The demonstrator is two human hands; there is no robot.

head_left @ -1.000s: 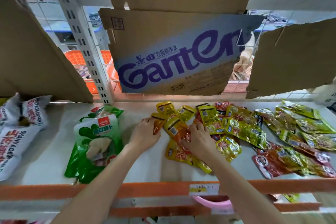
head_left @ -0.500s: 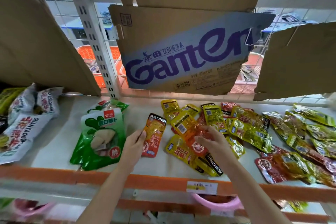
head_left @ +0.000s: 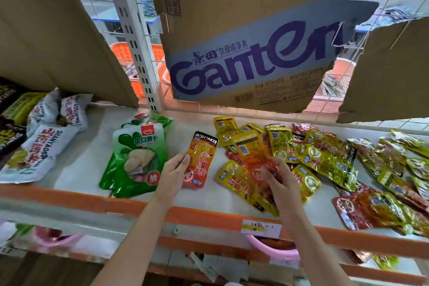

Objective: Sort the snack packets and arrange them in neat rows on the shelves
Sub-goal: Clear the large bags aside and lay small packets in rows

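Note:
On the white shelf [head_left: 81, 169] with an orange front edge lies a loose heap of small yellow packets [head_left: 325, 160] and red packets [head_left: 352, 211]. My left hand [head_left: 173, 174] holds an orange KONCHEW packet [head_left: 202, 160] by its left edge, set apart to the left of the heap. My right hand [head_left: 276, 176] pinches a second orange packet [head_left: 253, 153] lifted out of the heap's left side. Green pouches [head_left: 137, 158] lie stacked further left.
White and dark snack bags [head_left: 44, 141] crowd the shelf's far left. Torn cardboard panels, one printed Ganten [head_left: 255, 60], hang over the wire back grid. A perforated upright post [head_left: 137, 37] stands behind. Pink tubs [head_left: 271, 248] sit on the shelf below.
My left hand drew an orange packet out of the heap and moved it left onto bare shelf. My right hand picked a second orange packet from the pile. The view shifted slightly.

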